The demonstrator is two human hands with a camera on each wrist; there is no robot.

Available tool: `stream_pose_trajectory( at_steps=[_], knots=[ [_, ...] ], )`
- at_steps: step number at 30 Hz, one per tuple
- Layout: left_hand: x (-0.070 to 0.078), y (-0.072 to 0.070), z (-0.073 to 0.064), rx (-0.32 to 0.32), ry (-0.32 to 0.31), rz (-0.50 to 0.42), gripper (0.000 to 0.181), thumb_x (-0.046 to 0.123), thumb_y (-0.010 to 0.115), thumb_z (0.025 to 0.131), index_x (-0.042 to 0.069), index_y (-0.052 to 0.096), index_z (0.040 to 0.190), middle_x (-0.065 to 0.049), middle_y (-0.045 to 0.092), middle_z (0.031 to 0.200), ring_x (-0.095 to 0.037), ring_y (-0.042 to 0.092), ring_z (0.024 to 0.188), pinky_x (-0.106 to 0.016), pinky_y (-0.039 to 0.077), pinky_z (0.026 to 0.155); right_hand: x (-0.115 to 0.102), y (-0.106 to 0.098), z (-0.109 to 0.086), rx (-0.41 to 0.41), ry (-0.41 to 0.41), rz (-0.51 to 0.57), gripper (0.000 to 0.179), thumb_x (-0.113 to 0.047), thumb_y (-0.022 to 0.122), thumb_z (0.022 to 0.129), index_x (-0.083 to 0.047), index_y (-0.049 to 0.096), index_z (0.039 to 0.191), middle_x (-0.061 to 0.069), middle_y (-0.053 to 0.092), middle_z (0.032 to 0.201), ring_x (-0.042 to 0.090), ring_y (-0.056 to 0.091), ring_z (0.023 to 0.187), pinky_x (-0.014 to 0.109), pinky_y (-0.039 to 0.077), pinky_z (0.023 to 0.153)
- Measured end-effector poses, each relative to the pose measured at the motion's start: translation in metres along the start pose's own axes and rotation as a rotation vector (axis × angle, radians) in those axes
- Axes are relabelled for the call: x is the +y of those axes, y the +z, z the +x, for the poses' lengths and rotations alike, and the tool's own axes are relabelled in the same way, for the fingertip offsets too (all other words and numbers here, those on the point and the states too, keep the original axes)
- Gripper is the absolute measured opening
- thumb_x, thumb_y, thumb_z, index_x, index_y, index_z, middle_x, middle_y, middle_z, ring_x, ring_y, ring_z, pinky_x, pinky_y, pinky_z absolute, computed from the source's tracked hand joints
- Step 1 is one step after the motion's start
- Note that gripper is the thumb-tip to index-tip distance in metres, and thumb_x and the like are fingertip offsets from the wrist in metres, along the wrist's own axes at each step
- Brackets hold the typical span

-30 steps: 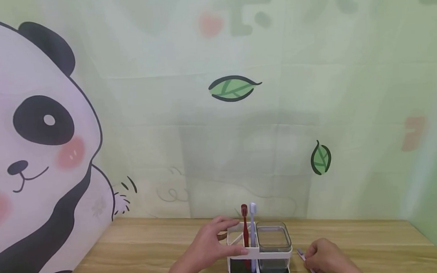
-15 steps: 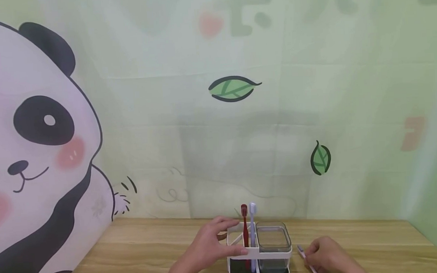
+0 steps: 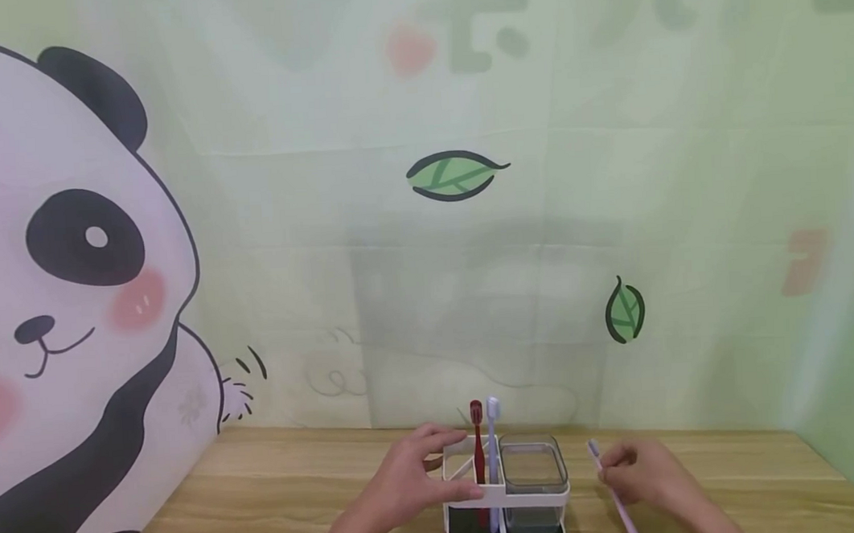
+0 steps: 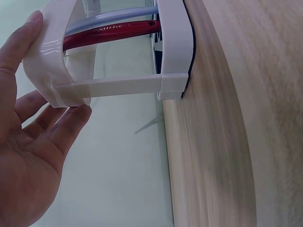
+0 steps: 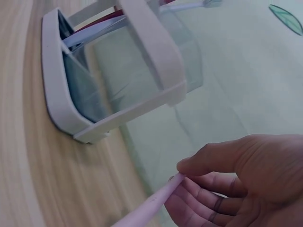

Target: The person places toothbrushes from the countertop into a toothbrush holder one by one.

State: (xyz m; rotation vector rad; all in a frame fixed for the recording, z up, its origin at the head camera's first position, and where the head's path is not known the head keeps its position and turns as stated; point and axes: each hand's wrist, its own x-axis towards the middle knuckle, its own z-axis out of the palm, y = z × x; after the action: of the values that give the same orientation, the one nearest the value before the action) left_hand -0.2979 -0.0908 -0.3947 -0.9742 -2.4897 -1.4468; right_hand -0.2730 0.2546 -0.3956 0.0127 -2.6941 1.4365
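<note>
A white toothbrush holder [image 3: 470, 496] stands on the wooden table, a red toothbrush [image 3: 478, 441] and a pale blue toothbrush [image 3: 492, 440] upright in it. A clear grey square cup [image 3: 534, 464] fills its right side. My left hand [image 3: 407, 478] grips the upper frame at the left, thumb in front and fingertips behind. To the right of the holder, my right hand [image 3: 644, 474] pinches a pink toothbrush [image 5: 151, 205] between thumb and fingers. The brush slants, its head [image 3: 593, 447] up and the handle running down out of the head view.
The wooden table [image 3: 278, 475] ends at a pale green wall cloth [image 3: 291, 306] printed with a panda and leaves. The holder stands between my two hands, well in front of the cloth.
My right hand has raised the pink toothbrush, its head moving up and slightly right from lower beside the holder. My left hand has stayed on the holder.
</note>
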Motion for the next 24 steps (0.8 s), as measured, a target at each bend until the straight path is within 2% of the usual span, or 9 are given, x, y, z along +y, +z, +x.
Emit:
stream_pose_trajectory(
  at_steps=[9, 24],
  knots=[
    [0.000, 0.000, 0.000, 0.000, -0.002, 0.005, 0.063, 0.032, 0.093, 0.084, 0.005, 0.071, 0.137, -0.003, 0.066, 0.125, -0.030, 0.063, 0.119, -0.041, 0.061, 0.098, -0.013, -0.014, -0.002, 0.025, -0.067, 0.048, 0.012, 0.002, 0.075, 0.095, 0.011, 0.068, 0.100, 0.011, 0.074, 0.088, 0.025, 0.072, 0.077, 0.036, 0.066, 0.068],
    [-0.004, 0.001, 0.001, 0.000, -0.012, 0.023, 0.066, 0.040, 0.092, 0.084, 0.005, 0.071, 0.136, -0.002, 0.066, 0.124, -0.025, 0.063, 0.117, -0.034, 0.060, 0.097, -0.039, -0.032, -0.012, 0.100, -0.073, 0.147, 0.023, -0.011, 0.076, 0.099, 0.007, 0.070, 0.113, 0.011, 0.078, 0.100, 0.024, 0.077, 0.085, 0.041, 0.065, 0.083]
  ],
)
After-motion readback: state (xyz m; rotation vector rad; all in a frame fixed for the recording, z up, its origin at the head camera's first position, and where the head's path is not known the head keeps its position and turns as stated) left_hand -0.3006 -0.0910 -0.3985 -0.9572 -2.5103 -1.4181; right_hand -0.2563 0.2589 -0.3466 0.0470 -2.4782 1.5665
